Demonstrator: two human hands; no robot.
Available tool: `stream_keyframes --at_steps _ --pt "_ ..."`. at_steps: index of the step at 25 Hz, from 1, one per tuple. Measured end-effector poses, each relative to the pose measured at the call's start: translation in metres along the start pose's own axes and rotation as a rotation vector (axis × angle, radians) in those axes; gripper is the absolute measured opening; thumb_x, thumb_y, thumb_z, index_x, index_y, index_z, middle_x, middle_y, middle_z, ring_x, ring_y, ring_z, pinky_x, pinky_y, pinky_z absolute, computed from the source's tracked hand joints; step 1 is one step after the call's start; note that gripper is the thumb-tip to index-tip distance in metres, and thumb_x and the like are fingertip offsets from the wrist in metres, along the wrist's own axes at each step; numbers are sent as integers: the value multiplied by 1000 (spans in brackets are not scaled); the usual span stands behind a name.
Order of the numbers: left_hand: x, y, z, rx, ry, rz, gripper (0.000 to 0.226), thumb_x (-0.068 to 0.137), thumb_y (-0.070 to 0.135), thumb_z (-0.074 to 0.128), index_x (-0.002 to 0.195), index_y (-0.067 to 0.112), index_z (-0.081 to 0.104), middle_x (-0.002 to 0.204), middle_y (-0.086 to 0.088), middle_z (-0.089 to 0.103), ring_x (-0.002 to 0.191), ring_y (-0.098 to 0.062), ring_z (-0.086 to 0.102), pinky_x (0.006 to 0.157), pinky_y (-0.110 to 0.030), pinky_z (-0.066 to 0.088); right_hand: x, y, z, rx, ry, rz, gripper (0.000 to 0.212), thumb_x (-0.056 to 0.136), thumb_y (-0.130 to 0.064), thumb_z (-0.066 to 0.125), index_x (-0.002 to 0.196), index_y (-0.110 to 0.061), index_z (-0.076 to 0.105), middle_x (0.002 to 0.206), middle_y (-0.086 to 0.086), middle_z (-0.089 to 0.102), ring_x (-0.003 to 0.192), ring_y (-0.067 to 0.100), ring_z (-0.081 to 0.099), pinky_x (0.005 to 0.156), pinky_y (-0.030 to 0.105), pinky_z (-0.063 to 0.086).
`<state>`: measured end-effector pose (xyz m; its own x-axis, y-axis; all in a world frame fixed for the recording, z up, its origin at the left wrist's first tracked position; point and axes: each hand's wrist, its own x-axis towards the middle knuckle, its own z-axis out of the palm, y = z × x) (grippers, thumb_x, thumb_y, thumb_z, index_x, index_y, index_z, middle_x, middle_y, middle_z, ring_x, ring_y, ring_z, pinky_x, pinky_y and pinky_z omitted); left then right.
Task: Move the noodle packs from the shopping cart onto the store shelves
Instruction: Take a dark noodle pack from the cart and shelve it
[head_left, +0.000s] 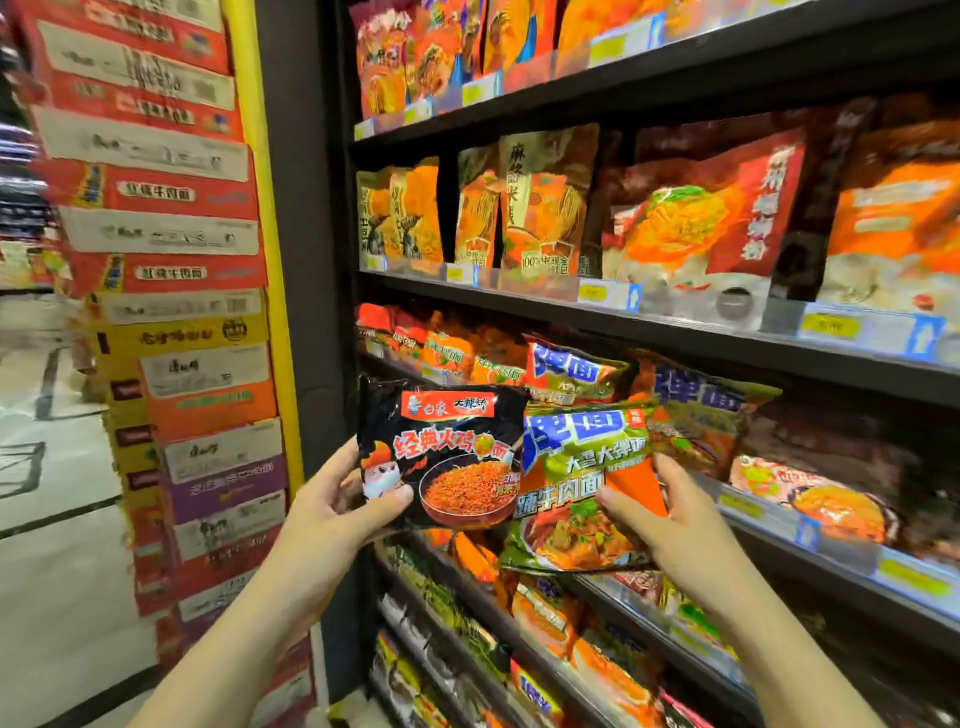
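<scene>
The person holds two noodle packs up in front of dark store shelves (675, 332), one in each hand. The left hand (337, 512) has its grip closed on the black pack (441, 457) at the lower left corner, thumb pressed across the glossy front and the fingers tucked behind. This pack is a flat, roughly square pouch of shiny film with crimped edges, printed with a red banner, red characters and a round bowl of orange noodles.

The right hand (670, 525) has its grip pinched on the green pack (576, 493), thumb on the front near the right edge and fingers curled behind it. The green pack is a crinkled plastic pillow bag with blue characters on white across the top and a picture of meat and noodles below; it tilts slightly, and its left edge slips behind the black pack, so the two overlap.

Both packs hang in the air just before the third shelf down, where matching green packs (691, 410) lie stacked in a leaning row beside orange packs (457, 358). The shelf above carries upright orange and brown pouches (540, 208) behind clear plastic lips with yellow price tags (831, 326).

To the left, past a yellow pillar edge (265, 208), stands a tall stack of cardboard cartons (171, 312) in red, yellow, orange and purple, their print blurred.
</scene>
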<state>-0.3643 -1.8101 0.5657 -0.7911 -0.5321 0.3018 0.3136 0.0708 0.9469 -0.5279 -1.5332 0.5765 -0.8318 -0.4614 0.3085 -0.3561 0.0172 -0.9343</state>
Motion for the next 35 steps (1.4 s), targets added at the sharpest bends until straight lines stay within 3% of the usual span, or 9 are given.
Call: stream_keyframes --at_steps 5,9,15,19,23,24,27,32,35 --pt "65 -29 -15 -47 -37 -19 72 76 14 79 142 23 52 119 -1 74 110 -20 71 86 -40 60 33 12 25 -37 47 44 37 90 -20 75 121 -31 59 106 -15 74 86 -3 73 64 12 55" --pt "110 -50 11 -105 -103 -21 63 83 7 75 140 25 54 119 -2 74 108 -18 71 71 -26 60 52 20 4 -113 175 38 37 89 -26 76 121 -27 60 105 -12 76 86 -2 73 65 13 55" --pt "171 -61 74 -114 -269 -17 63 76 10 84 132 26 60 120 -4 74 114 -25 69 86 -37 60 76 29 -48 -205 386 12 31 86 -32 77 112 -27 62 101 -9 76 83 0 72 68 16 53" --pt "191 -65 100 -165 -320 -2 51 78 8 74 125 23 65 118 -7 75 112 -27 70 89 -41 60 77 37 -73 -186 469 38 34 86 -32 75 117 -30 63 108 -10 77 96 10 74 85 36 57" --pt "208 -66 111 -206 -435 -6 91 56 31 96 137 20 56 123 -6 73 114 -26 69 90 -40 59 77 38 -87 -232 572 73 37 88 -32 75 123 -31 61 111 -11 76 99 6 73 89 35 57" --pt "212 -67 113 -206 -457 -11 95 54 31 98 139 20 55 124 -5 72 114 -25 69 89 -36 60 79 36 -88 -246 579 85 35 89 -32 75 122 -32 61 110 -12 76 98 5 73 88 33 57" --pt "222 -67 123 -232 -546 0 62 69 11 87 126 25 65 121 -3 74 112 -23 71 84 -26 60 88 32 -83 -301 608 138 27 92 -33 73 115 -33 60 106 -11 75 93 3 72 81 27 57" --pt "238 -65 127 -263 -603 -8 50 76 3 70 123 22 67 119 -7 74 111 -27 70 89 -32 59 113 23 -71 -407 755 197 24 92 -33 73 97 -18 55 88 2 65 75 20 61 67 32 50" --pt "254 -71 119 -298 -621 -28 51 76 11 80 125 21 66 119 -8 74 111 -27 70 86 -31 61 131 30 -64 -541 686 310 34 90 -35 75 92 -10 53 80 5 58 69 19 54 59 32 42"
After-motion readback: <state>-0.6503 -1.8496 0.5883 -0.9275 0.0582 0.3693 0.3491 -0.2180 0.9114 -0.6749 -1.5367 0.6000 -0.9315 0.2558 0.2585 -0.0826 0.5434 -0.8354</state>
